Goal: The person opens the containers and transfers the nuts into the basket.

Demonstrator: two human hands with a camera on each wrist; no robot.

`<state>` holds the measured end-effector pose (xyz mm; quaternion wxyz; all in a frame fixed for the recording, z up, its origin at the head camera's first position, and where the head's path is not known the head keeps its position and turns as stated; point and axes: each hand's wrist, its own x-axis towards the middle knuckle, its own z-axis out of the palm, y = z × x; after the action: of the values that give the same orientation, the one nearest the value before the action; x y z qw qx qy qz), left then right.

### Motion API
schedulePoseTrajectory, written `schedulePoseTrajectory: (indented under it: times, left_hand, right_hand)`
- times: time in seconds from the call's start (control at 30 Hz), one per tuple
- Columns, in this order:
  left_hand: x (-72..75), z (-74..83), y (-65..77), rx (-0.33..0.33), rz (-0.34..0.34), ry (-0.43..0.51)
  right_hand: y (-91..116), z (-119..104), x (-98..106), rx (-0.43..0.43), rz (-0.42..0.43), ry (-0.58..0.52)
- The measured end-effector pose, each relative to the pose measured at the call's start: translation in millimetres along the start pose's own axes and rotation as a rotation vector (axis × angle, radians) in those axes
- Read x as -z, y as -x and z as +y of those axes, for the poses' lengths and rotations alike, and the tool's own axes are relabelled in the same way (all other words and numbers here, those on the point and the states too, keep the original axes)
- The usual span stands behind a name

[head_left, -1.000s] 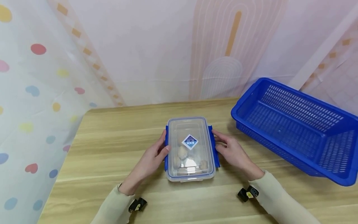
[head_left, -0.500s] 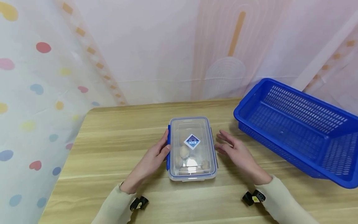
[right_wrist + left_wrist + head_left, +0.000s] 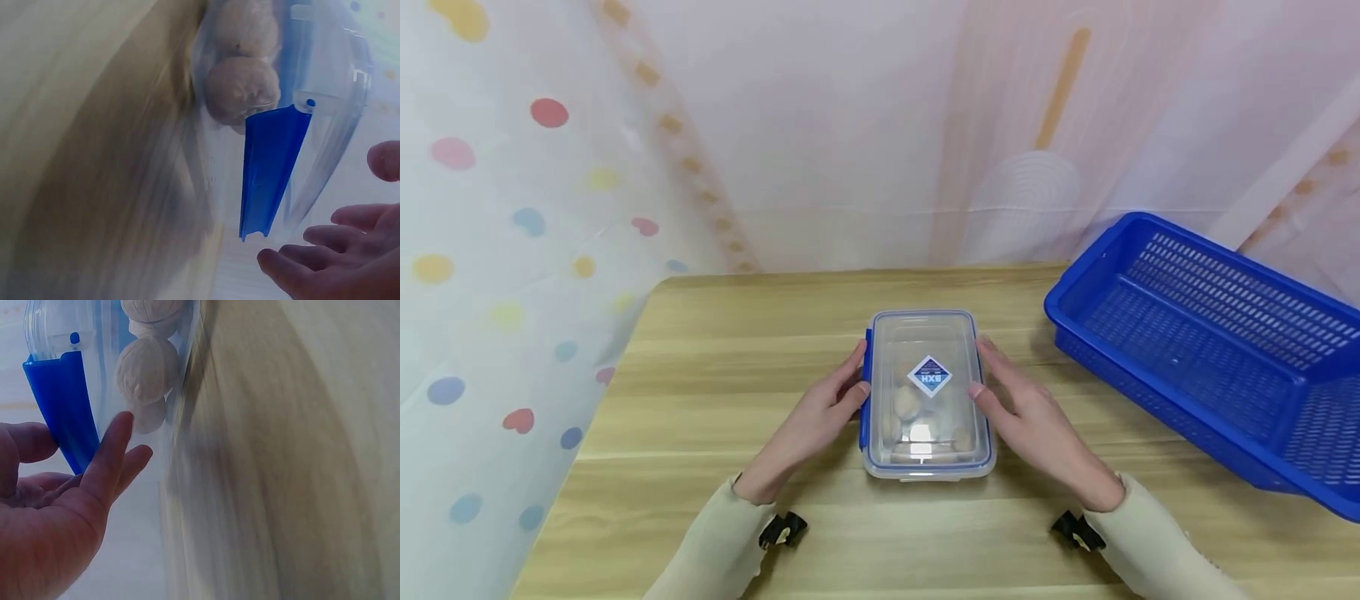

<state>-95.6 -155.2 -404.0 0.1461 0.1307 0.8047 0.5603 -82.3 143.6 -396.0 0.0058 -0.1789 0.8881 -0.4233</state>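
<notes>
A clear lidded food container (image 3: 928, 433) with a blue seal lies on the table, a diamond-shaped BXH label (image 3: 929, 376) on its lid. Pale, round, mushroom-like pieces (image 3: 147, 369) show through its wall. My left hand (image 3: 820, 414) is at the left side, thumb and fingers around the blue left latch (image 3: 59, 400), which sticks outward. At the opposite side, my right hand (image 3: 1030, 417) has its fingers spread, the thumb over the lid edge in the head view. The right latch (image 3: 272, 162) hangs down from the lid, apart from the fingers in the right wrist view.
A blue perforated basket (image 3: 1195, 375) stands to the right of the container on the wood-grain table (image 3: 737, 350). Behind the table hangs a patterned cloth (image 3: 850, 125). Each wrist wears a small black device (image 3: 784, 529).
The right latch has dropped from sticking outward to hanging down. My right hand has left it, moved away, then come back to the container's side. The left hand has stayed. The head view has shifted slightly.
</notes>
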Motion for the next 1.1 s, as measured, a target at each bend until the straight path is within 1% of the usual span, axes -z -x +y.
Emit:
schedulePoseTrajectory:
  times: [0.1,0.2,0.37,0.47,0.6,0.77,1.0,1.1]
  left_hand:
    - [-0.1,0.0,-1.1,0.003,0.011,-0.005]
    - [2.5,-0.1,-1.7,0.011,0.007,0.023]
    - [3.1,1.1,-3.4,0.026,0.005,0.085]
    - [1.8,2.7,-5.0,0.042,0.024,0.106]
    - [1.8,3.3,-5.5,0.059,0.05,0.11]
    - [1.0,4.5,-9.8,0.074,0.076,0.12]
    - [-0.7,7.3,-10.3,0.143,0.113,0.178]
    - [-1.4,9.3,-9.8,0.156,0.135,0.188]
  right_hand:
    - [-2.2,-0.2,-0.7,0.006,-0.054,0.094]
    - [-5.6,-0.3,-4.7,0.023,-0.09,0.154]
    - [-6.5,0.0,-11.1,0.051,-0.107,0.242]
    - [-6.1,-1.2,-11.5,0.056,-0.109,0.271]
    - [-7.2,-2.6,-12.5,0.054,-0.117,0.275]
    - [-9.3,-1.6,-13.1,0.047,-0.116,0.26]
    - [-5.9,-2.5,-14.0,0.035,-0.132,0.255]
    - [-5.3,-3.4,-14.4,0.039,-0.127,0.256]
